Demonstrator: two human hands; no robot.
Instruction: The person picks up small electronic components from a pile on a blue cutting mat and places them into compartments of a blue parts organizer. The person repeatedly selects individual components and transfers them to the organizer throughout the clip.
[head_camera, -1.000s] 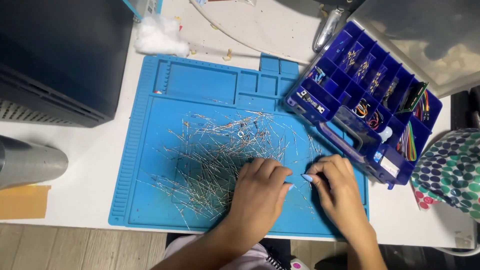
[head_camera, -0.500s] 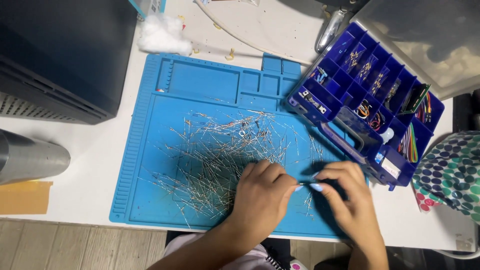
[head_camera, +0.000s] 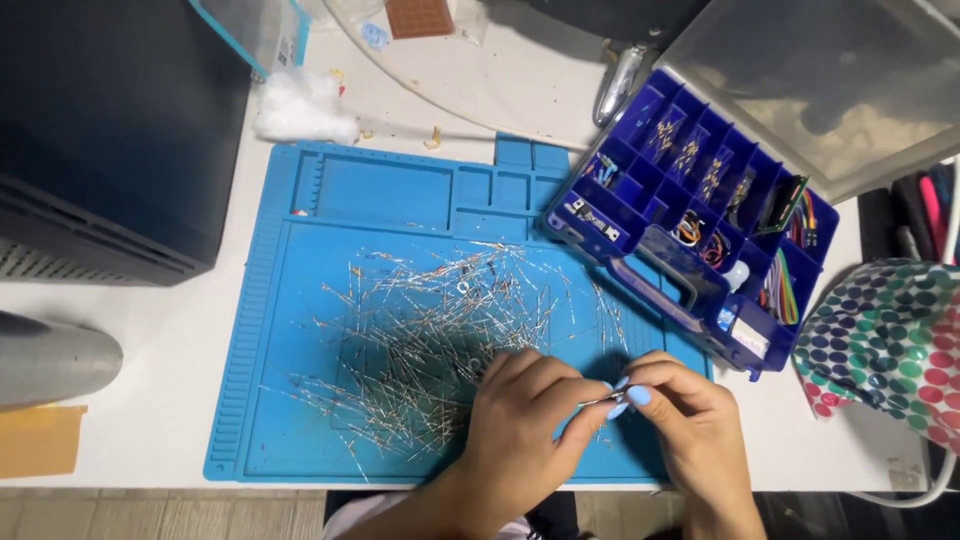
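Thin wire component (head_camera: 607, 398): you pinch it between both sets of fingertips, low on the blue mat (head_camera: 300, 440), just right of the spread pile of wire-leaded parts (head_camera: 430, 335). Your left hand (head_camera: 525, 425) has thumb and forefinger clamped on one end; your right hand (head_camera: 685, 420) has its fingertips closed on the other. Compared with half a second ago, your hands sit in nearly the same spot, fingertips drawn a little closer together. The piece itself is too small and too covered by your fingers to identify. Up and to the right, the open blue compartment box (head_camera: 700, 215) holds small parts; its clear lid (head_camera: 830, 80) is cut off by the frame. The dotted bag (head_camera: 890, 340) is also cropped.
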